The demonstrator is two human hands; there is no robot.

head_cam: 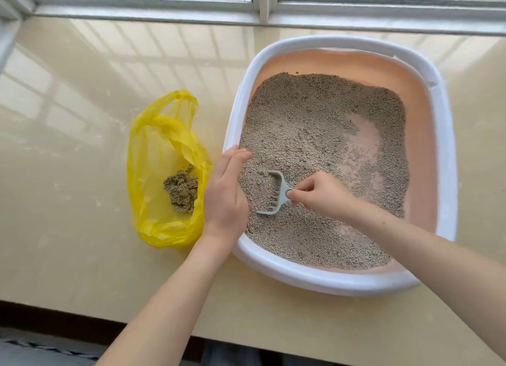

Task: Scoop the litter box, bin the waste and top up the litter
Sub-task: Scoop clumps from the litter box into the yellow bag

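A white-rimmed litter box (306, 279) with a pink inside stands on the sill, holding grey litter (309, 130). A bare pink patch shows at its right middle. My right hand (320, 194) grips the handle of a small grey slotted scoop (276, 194), whose head lies in the litter near the box's left wall. My left hand (226, 194) rests with straight fingers on the box's left rim, fingertips over the litter. Left of the box lies an open yellow plastic bag (153, 157) with a dark clump of waste (182, 187) inside.
The beige stone sill (82, 92) stretches left and behind the box. A white window frame (262, 10) runs along the far edge. The sill's front edge (246, 346) drops off to a dark floor below.
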